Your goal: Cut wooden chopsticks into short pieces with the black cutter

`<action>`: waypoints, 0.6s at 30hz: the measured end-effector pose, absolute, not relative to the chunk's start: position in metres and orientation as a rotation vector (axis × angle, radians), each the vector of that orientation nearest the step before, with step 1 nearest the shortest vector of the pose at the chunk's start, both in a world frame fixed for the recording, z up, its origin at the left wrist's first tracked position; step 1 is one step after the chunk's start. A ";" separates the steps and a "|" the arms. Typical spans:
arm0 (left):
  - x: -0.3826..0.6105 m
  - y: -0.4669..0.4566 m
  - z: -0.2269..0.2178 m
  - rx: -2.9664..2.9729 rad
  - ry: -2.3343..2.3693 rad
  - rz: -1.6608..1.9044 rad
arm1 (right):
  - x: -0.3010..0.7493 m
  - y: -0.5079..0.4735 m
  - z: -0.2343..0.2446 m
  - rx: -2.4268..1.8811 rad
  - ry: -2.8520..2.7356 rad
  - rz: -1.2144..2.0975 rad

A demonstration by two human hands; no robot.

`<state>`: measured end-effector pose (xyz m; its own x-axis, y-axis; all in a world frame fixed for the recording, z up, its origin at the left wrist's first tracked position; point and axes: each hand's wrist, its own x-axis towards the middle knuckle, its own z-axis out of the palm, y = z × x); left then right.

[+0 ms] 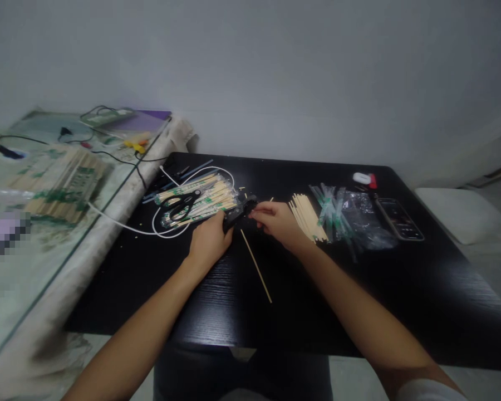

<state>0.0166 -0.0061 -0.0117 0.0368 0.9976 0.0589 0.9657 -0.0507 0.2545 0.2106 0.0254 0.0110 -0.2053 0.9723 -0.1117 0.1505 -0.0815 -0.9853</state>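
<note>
My left hand is closed around the handles of a black pliers-like tool, whose head points toward my right hand. My right hand pinches close to the tool's jaws. A pale wooden tip shows just beyond its fingers, seemingly a chopstick held there; most of it is hidden. One loose chopstick lies on the black table below the hands. Left of the tool are several wrapped chopsticks with black scissors on top. Unwrapped chopsticks lie in a pile beside my right hand.
Empty clear wrappers, a crumpled plastic bag, a phone and a white case lie to the right. A white cable loops across the left side. Bundled chopsticks rest on the glass-topped surface alongside. A wall stands behind.
</note>
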 end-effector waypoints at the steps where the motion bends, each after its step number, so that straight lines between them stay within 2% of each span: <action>1: 0.017 -0.006 -0.012 2.150 2.059 0.327 | 0.210 0.025 0.011 -1.282 -1.419 1.377; 6: 0.015 -0.003 -0.012 2.116 2.021 0.396 | 0.211 0.024 0.015 -1.296 -1.423 1.338; 14: 0.009 0.002 -0.017 2.039 2.017 0.637 | 0.262 0.050 0.019 -1.572 -1.524 0.797; 18: 0.010 0.002 -0.020 2.049 2.001 0.643 | 0.288 0.053 0.014 -1.778 -1.572 0.708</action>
